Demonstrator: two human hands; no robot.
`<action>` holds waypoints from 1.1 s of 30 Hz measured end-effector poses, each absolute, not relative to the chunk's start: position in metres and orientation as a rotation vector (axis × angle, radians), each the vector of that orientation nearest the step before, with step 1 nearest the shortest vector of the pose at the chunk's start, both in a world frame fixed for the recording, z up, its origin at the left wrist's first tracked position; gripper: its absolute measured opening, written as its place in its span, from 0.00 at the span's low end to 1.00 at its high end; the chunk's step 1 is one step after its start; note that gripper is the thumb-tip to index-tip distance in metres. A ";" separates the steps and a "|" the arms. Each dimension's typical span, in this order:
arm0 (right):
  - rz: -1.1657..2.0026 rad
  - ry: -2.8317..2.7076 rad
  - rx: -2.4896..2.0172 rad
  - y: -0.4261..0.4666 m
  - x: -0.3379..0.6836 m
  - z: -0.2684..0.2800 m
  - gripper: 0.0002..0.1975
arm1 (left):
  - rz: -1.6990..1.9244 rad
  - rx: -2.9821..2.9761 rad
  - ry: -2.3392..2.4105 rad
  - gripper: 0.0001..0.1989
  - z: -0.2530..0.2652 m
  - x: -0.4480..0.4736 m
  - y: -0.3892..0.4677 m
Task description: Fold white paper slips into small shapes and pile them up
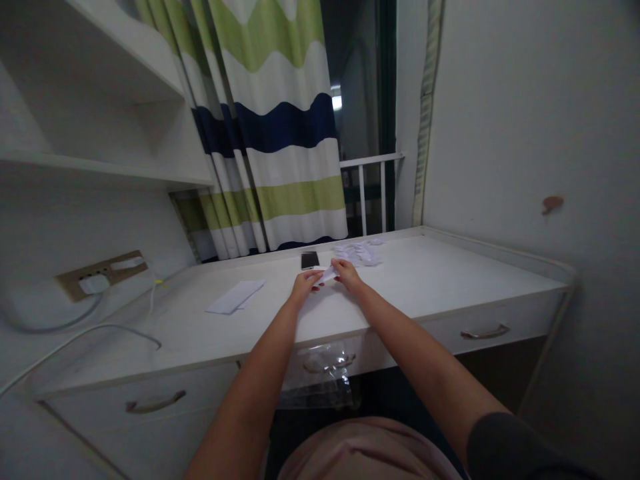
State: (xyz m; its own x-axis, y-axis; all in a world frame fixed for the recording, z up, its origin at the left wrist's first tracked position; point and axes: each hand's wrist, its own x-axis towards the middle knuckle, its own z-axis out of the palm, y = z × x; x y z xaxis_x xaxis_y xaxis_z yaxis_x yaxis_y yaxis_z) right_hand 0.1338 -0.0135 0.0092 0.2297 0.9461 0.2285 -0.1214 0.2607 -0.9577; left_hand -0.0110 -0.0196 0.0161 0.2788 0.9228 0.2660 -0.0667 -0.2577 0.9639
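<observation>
Both of my hands meet over the middle of the white desk, holding one small folded strip of white paper (327,274). My left hand (304,285) has its fingers closed on the strip's left end. At the other end, the fingers of my right hand (346,273) pinch the paper. Just beyond my hands lies a dark, flat, phone-like rectangle (309,259). A heap of small folded white papers (361,253) rests behind my right hand. Off to the left, a few flat white paper sheets (237,296) lie stacked unevenly.
The white desk (440,273) has drawers with metal handles, and a clear plastic bag (325,373) hangs from the middle one. A wall socket with plugs (95,285) and loose cables is at left, below a shelf (100,167). A striped curtain (290,160) hangs behind the desk.
</observation>
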 end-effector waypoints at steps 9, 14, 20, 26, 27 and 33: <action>1.165 -1.182 -0.854 -0.028 0.129 0.014 0.13 | 1.239 1.420 0.834 0.16 0.014 -0.013 -0.014; 1.162 -1.174 -0.867 -0.023 0.131 0.010 0.12 | 1.209 1.378 0.828 0.17 0.015 -0.013 -0.016; 1.093 -1.080 -0.882 -0.013 0.134 0.006 0.11 | 1.174 1.384 0.769 0.19 0.017 -0.012 -0.019; 1.044 -1.061 -0.882 -0.008 0.135 0.002 0.13 | 1.249 1.382 0.833 0.17 0.013 -0.011 -0.013; 1.034 -1.065 -0.884 -0.007 0.135 0.002 0.14 | 1.264 1.375 0.846 0.16 0.013 -0.011 -0.012; 1.013 -1.069 -0.879 -0.006 0.135 0.001 0.14 | 1.301 1.364 0.850 0.14 0.011 -0.010 -0.009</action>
State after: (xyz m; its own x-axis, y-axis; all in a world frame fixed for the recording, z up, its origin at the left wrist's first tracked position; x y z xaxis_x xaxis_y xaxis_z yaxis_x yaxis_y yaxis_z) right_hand 0.1354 -0.0056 0.0007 0.1561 0.9499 0.2707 -0.2194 0.3006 -0.9282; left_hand -0.0100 -0.0090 0.0113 0.1658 0.9534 0.2519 -0.1523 -0.2276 0.9618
